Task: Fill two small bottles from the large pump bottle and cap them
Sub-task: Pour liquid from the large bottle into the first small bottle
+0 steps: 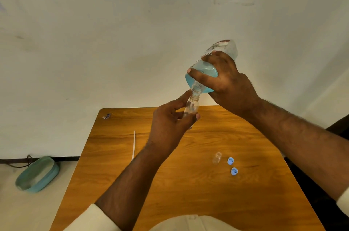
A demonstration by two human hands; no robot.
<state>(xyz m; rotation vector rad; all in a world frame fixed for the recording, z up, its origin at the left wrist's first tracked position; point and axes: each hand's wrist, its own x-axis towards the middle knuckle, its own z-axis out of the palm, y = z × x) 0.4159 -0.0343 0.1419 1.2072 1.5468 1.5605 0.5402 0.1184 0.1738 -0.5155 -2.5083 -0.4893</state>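
Centre frame, above the table: right hand wraps the large bottle, tipped neck-down — blue liquid pooled at the shoulder, probably heavy and slick. Left hand pinches the small bottle at its body — light, thin-walled; grip low, gently.

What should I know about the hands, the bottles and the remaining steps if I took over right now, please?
Right hand grips the large bottle of blue liquid, tipped neck-down. Left hand holds a small bottle up under its mouth; it looks nearly empty.
The second small bottle stands uncapped on the table, two blue caps beside it.
Done: pump off, pour lined up. Left: fill both, cap both.
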